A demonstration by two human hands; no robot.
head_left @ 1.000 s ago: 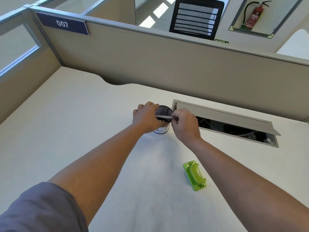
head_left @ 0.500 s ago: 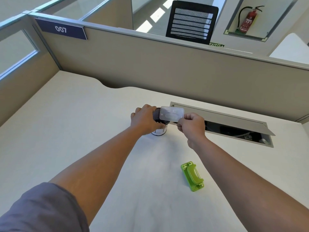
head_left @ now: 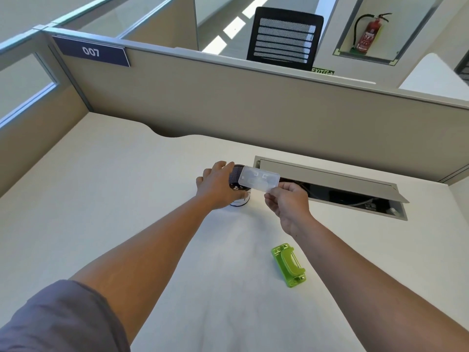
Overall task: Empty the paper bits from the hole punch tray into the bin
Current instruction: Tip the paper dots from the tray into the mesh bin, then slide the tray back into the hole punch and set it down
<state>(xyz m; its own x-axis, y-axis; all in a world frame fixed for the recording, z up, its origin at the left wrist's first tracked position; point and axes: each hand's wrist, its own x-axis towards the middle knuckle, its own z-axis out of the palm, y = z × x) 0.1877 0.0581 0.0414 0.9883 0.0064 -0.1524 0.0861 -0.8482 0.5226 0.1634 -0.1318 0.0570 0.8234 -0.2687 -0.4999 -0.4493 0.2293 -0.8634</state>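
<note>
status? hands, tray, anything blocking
Left hand steadies the mesh bin. Right hand pinches the clear tray, tilted over the bin mouth; paper bits inside. Green punch apart on desk, nothing blocking.
</note>
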